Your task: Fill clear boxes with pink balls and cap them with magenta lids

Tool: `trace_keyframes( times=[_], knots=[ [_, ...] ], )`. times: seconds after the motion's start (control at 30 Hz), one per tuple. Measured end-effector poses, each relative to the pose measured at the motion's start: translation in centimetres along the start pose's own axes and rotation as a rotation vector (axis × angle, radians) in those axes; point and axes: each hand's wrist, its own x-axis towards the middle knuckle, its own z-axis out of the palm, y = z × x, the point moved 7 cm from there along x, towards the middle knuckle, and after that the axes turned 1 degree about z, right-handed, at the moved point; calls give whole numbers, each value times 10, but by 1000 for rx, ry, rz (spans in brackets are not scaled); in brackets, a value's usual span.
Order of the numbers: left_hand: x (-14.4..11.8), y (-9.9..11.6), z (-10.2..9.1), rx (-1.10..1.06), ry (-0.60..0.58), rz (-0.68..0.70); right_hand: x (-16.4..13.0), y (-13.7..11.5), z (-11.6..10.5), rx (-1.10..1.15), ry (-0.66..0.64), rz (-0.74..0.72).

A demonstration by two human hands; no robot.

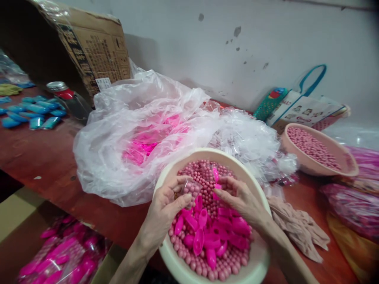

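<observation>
My left hand is closed around a small clear plastic container filled with pink beads. My right hand pinches a narrow bright pink plastic piece, held upright between thumb and fingers. Both hands are over a cream-coloured basin, a short distance apart. Round pink beads fill much of the basin. On top of them, toward my side, lies a heap of bright pink plastic pieces, some with hollow oval bowls like little scoops.
Behind the basin, a large translucent bag holds more pink pieces. Clear plastic parts are piled beside it. A second bead basin and a beige cloth are rightward. Leftward are blue packets, a bottle and a carton.
</observation>
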Motion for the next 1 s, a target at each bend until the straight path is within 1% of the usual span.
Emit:
trace_keyframes(
  times=[0.07, 0.13, 0.2, 0.27, 0.33, 0.4, 0.5, 0.63, 0.7, 0.87, 0.93, 1.0],
  knots=[
    [0, -1, 1, 11, -15, -21, 0, 8, 2, 373, -61, 136],
    [-1, -3, 3, 16, -41, -47, -1, 9, 8, 596, -84, 193],
    [-1, -4, 6, 8, -94, -63, 0, 6, 12, 707, -59, 189],
    [-2, -5, 9, -1, -147, -67, 1, 0, 14, 768, 10, 160],
    [-2, -5, 11, -17, -174, -70, 1, -6, 14, 826, 94, 117],
    [-2, -6, 11, -38, -168, -78, -1, -13, 15, 814, 146, 58],
    [-2, -7, 9, -63, -153, -76, -6, -22, 18, 648, 177, -10],
    [-2, -8, 9, -71, -171, -50, -13, -29, 19, 411, 221, -30],
    [-2, -8, 9, -90, -182, -41, -17, -32, 18, 334, 235, -41],
    [-2, -8, 10, -138, -191, -60, -20, -36, 18, 295, 265, -28],
    [-2, -8, 10, -135, -208, -65, -20, -36, 20, 308, 307, -17],
    [-2, -8, 10, -122, -221, -72, -21, -38, 23, 315, 352, -38]
  ],
)
